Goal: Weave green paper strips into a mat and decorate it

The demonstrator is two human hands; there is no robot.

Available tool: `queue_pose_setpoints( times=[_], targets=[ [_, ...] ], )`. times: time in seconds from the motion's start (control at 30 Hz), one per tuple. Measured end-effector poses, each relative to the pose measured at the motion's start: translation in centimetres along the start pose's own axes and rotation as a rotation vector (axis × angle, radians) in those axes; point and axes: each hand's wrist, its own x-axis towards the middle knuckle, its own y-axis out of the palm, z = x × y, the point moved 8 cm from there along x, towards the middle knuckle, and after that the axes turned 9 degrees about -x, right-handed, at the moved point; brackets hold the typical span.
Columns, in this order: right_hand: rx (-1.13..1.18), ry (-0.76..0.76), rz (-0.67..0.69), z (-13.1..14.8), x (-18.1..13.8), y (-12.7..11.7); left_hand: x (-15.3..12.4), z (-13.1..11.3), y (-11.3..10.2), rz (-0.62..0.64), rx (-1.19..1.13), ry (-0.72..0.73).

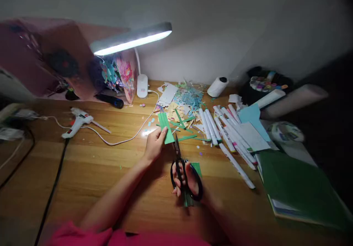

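Note:
Between the thumb and fingers of my left hand [155, 143] is a piece of green paper [166, 127], held up above the table and marked with lengthwise lines. My right hand [185, 179] grips black-handled scissors [177, 151], its fingers through the loops. The blades point away from me, slightly parted, close to the near right corner of the paper; I cannot tell whether they touch it. More green paper [188, 199] lies under and beside my right hand, partly hidden by it. Beyond the blades, cut green strips [187, 137] lie scattered.
A lit desk lamp [135, 42] hangs over the table. Paper scraps [190, 97] are heaped at the back. Markers [228, 132] lie right, near a green sheet [298, 187]. A glue gun [78, 121] sits left, with cables around it. A thread spool [217, 87] stands by the wall.

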Motion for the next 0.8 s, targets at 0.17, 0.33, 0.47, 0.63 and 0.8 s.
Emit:
queue_pose_setpoints(
  times=[0.17, 0.33, 0.47, 0.63, 0.8],
  targets=[
    [-0.055, 0.000, 0.016, 0.2, -0.4, 0.9, 0.4, 0.1, -0.7, -0.017, 0.013, 0.012],
    [-0.118, -0.007, -0.015, 0.8, -0.5, 0.7, 0.0, -0.4, 0.0, 0.029, 0.023, 0.039],
    [-0.144, 0.009, -0.044, 1.1, -0.5, 0.5, -0.2, -0.7, 0.4, 0.051, 0.031, 0.051],
    [-0.152, 0.017, -0.045, 1.4, -0.6, 0.7, -0.3, -0.5, 0.5, 0.053, 0.031, 0.042],
    [-0.164, 0.031, -0.051, 1.5, -0.8, 0.7, -0.3, -0.2, 0.6, 0.056, 0.013, 0.027]
  ],
)
